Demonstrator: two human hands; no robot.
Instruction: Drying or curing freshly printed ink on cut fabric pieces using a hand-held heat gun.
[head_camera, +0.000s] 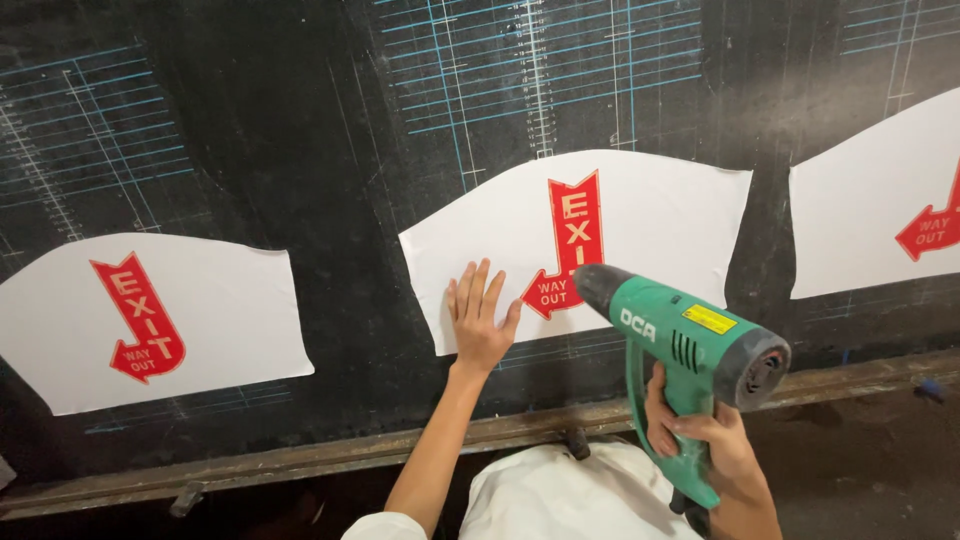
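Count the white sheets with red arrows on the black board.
3: one at left, one in the middle under the left hand, one at right, cut by the frame edge. More may lie beyond view.

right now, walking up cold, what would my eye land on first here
Most likely the green heat gun, gripped in the right hand at lower right, its nozzle aimed at the red arrow sticker on the middle white sheet. The left hand lies flat on that sheet's lower left. Two more white sheets with red arrows, left and right, stand out against the black board.
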